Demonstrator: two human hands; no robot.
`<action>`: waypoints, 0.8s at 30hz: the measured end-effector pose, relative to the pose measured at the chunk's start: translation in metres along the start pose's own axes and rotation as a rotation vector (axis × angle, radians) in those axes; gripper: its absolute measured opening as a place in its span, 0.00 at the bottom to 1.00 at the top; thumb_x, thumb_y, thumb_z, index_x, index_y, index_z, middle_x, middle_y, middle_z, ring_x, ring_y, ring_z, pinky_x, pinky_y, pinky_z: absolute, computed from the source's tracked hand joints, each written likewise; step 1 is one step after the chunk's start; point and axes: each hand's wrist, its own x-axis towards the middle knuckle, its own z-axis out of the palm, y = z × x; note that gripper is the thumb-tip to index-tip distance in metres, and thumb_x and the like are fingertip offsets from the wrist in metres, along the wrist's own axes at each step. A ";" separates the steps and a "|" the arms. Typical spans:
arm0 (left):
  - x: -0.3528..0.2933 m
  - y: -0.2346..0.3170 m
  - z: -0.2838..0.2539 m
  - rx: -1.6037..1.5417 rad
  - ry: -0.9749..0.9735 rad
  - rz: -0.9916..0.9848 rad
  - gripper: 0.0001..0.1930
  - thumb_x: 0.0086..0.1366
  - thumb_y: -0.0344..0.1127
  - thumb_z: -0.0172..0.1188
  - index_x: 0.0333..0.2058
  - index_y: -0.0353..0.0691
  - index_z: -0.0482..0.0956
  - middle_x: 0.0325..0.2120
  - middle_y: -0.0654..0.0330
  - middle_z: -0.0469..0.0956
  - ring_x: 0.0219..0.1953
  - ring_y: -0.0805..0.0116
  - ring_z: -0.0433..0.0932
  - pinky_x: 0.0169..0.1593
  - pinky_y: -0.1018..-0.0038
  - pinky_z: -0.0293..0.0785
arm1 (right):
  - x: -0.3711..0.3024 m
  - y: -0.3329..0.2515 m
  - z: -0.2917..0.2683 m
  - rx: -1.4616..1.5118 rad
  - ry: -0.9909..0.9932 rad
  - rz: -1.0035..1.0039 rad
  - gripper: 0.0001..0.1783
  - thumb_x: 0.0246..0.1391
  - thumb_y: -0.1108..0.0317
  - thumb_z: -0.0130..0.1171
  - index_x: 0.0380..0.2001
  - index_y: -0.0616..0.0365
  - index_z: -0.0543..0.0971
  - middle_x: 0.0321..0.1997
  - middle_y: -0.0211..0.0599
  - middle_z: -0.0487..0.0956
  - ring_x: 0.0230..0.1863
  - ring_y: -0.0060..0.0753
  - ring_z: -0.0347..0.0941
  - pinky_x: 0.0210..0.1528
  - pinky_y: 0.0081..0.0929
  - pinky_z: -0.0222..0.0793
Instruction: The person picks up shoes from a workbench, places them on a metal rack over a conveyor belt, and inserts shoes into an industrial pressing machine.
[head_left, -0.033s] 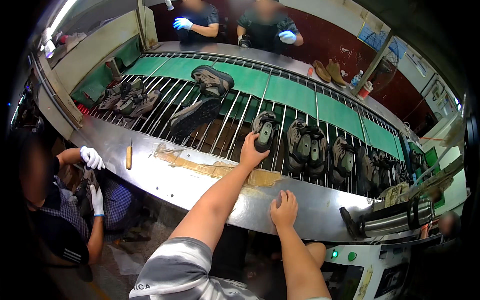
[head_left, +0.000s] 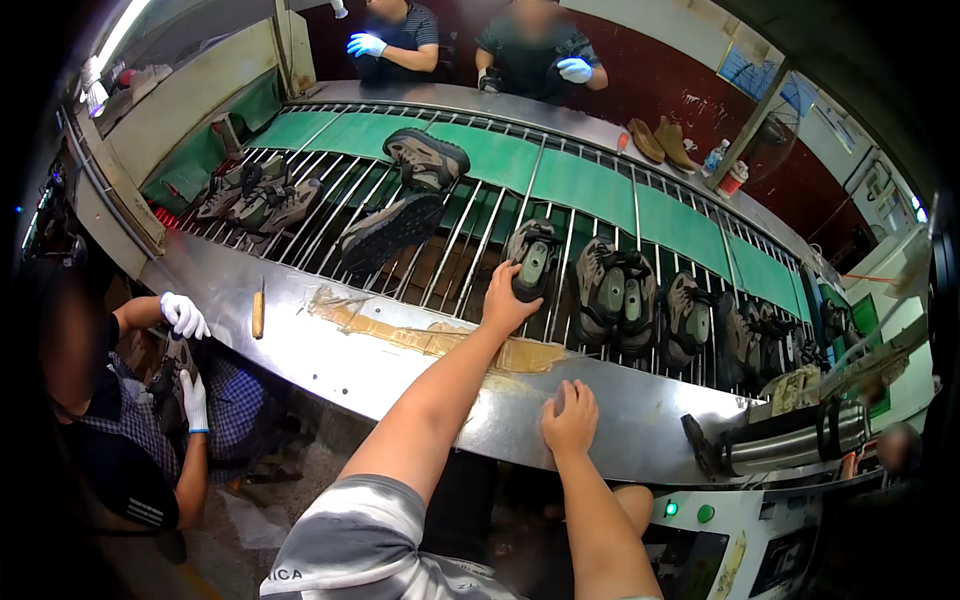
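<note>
My left hand grips the heel end of a grey-and-black sport sandal with a green insole. The sandal rests on the metal rods of a rack, toe pointing away from me. My right hand lies on the steel ledge in front of the rods, fingers loosely bent, with nothing seen in it. Just right of the held sandal stands a similar pair, and beyond it a single sandal. To the left, one shoe lies tilted with its black sole showing, below another shoe.
More shoes stand on the rods at far left and far right. A yellow-handled tool lies on the ledge; a steel flask lies at right. A gloved co-worker handles a shoe at left; two others stand across.
</note>
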 end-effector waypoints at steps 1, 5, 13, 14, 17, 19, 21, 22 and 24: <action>0.003 0.000 0.000 0.014 -0.007 -0.020 0.39 0.40 0.38 0.76 0.52 0.39 0.67 0.58 0.49 0.63 0.60 0.49 0.64 0.61 0.63 0.64 | 0.001 -0.002 -0.001 -0.002 -0.007 -0.001 0.25 0.48 0.60 0.58 0.51 0.56 0.74 0.57 0.46 0.70 0.62 0.49 0.62 0.62 0.45 0.57; 0.006 -0.006 -0.015 0.032 -0.130 0.053 0.39 0.46 0.47 0.72 0.55 0.39 0.67 0.59 0.45 0.62 0.59 0.46 0.65 0.61 0.60 0.62 | 0.002 -0.006 0.001 -0.029 -0.013 0.004 0.25 0.47 0.61 0.59 0.49 0.57 0.75 0.57 0.45 0.71 0.61 0.49 0.63 0.61 0.45 0.57; 0.079 -0.085 -0.167 1.025 0.034 0.287 0.36 0.48 0.42 0.67 0.57 0.43 0.66 0.59 0.48 0.61 0.59 0.46 0.61 0.62 0.47 0.54 | 0.007 -0.010 -0.002 -0.004 -0.015 0.004 0.25 0.46 0.62 0.58 0.49 0.59 0.75 0.57 0.47 0.70 0.61 0.50 0.63 0.61 0.45 0.57; 0.090 -0.101 -0.187 1.127 0.104 0.295 0.40 0.47 0.42 0.68 0.60 0.44 0.63 0.61 0.48 0.59 0.59 0.45 0.61 0.62 0.47 0.53 | 0.006 -0.011 -0.001 -0.002 -0.017 0.000 0.25 0.46 0.62 0.58 0.49 0.58 0.75 0.57 0.47 0.70 0.61 0.50 0.63 0.61 0.45 0.57; 0.104 -0.122 -0.209 1.436 -0.167 0.182 0.48 0.50 0.43 0.67 0.67 0.50 0.50 0.61 0.45 0.58 0.56 0.47 0.64 0.58 0.51 0.59 | 0.006 -0.010 0.001 0.005 -0.020 0.002 0.25 0.45 0.62 0.58 0.49 0.58 0.75 0.57 0.47 0.70 0.61 0.49 0.63 0.61 0.45 0.57; 0.113 -0.131 -0.195 1.533 -0.197 0.162 0.47 0.52 0.43 0.65 0.68 0.50 0.49 0.61 0.45 0.59 0.54 0.47 0.66 0.55 0.52 0.61 | 0.007 -0.011 -0.001 -0.001 -0.011 0.009 0.25 0.45 0.62 0.58 0.49 0.58 0.75 0.57 0.47 0.70 0.61 0.49 0.63 0.61 0.45 0.57; 0.122 -0.126 -0.189 1.595 -0.220 0.169 0.44 0.55 0.41 0.62 0.68 0.52 0.49 0.59 0.46 0.62 0.51 0.48 0.69 0.51 0.55 0.64 | 0.007 -0.012 -0.003 -0.009 -0.005 0.018 0.25 0.45 0.62 0.59 0.49 0.58 0.75 0.57 0.46 0.70 0.61 0.49 0.63 0.61 0.45 0.57; 0.127 -0.118 -0.185 1.609 -0.285 0.152 0.46 0.52 0.43 0.66 0.68 0.55 0.50 0.55 0.47 0.65 0.49 0.50 0.70 0.49 0.56 0.66 | 0.006 -0.011 -0.002 -0.016 -0.002 0.027 0.25 0.45 0.62 0.59 0.49 0.58 0.75 0.57 0.46 0.70 0.61 0.49 0.63 0.61 0.45 0.57; 0.138 -0.096 -0.181 1.546 -0.360 0.027 0.50 0.48 0.46 0.70 0.67 0.57 0.51 0.51 0.48 0.69 0.47 0.52 0.72 0.47 0.57 0.68 | 0.005 -0.013 -0.001 -0.012 -0.001 0.031 0.25 0.45 0.62 0.59 0.49 0.57 0.75 0.57 0.45 0.70 0.61 0.48 0.63 0.62 0.44 0.56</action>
